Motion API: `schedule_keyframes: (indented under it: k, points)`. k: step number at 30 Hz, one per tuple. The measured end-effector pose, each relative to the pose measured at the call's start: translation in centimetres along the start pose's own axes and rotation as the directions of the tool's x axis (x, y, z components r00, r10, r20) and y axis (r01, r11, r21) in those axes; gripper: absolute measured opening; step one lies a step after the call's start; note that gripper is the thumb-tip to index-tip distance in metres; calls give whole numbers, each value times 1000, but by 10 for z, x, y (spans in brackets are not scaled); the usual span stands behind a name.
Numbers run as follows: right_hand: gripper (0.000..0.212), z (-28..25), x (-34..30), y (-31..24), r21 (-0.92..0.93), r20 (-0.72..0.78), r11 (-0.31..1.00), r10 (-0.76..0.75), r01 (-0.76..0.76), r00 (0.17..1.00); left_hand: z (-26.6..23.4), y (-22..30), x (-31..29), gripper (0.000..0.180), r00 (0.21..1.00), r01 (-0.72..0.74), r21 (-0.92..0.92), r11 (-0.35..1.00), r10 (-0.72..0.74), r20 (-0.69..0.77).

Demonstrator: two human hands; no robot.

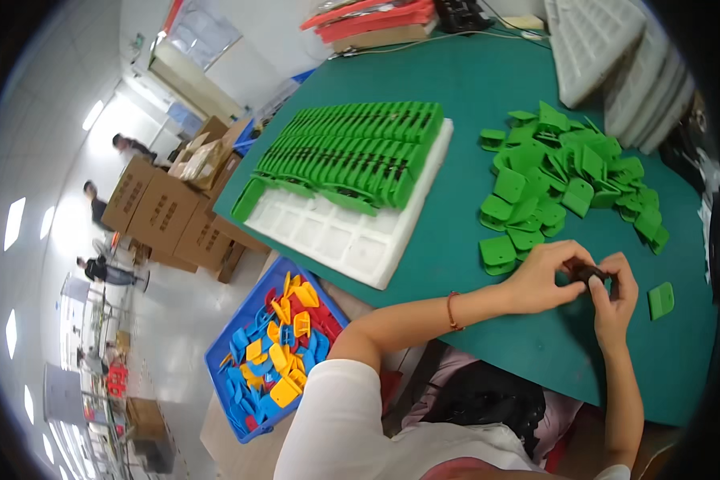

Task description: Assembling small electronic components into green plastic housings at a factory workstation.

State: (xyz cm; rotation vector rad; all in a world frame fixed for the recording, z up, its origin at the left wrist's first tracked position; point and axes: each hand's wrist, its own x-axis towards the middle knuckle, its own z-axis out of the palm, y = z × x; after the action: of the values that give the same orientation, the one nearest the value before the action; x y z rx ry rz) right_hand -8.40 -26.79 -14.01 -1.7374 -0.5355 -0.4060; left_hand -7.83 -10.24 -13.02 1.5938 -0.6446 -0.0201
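A small dark part (590, 274) is pinched between the fingertips of both hands, above the green table; its exact kind is too small to make out. My left hand (545, 278) reaches in from the left with its fingers curled round one side of it. On the other side, my right hand (617, 300) closes thumb and fingers on it. Just right of my right hand lies a single green plastic piece (661, 301). Beyond the hands is a loose heap of green plastic pieces (577, 196), flat with rounded corners.
A white foam tray (328, 240) holds rows of green pieces (348, 156) with dark parts in them. A blue bin (230, 340) of blue, yellow and red pieces stands at the left. White trays (592, 48) lean at the far right. Cartons (164, 212) and people are farther off.
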Motion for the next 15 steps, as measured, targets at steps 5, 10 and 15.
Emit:
schedule_keyframes:
  k: [5, 10, 15]
  points:
    - [16, 9, 1, -2, -124, 47, 990, -62, 67, 997, -3, -5, -3, 33, 998, 57, 52, 997, -57, 2]
    - [42, 6, 6, 0, -61, 40, 994, -92, 95, 995, -4, -20, 5, 34, 994, 99, -225, 969, -107, -24]
    - [42, 4, 9, 10, -24, 89, 991, -133, 135, 987, -9, -15, 6, 25, 983, 121, -351, 928, -160, -85]
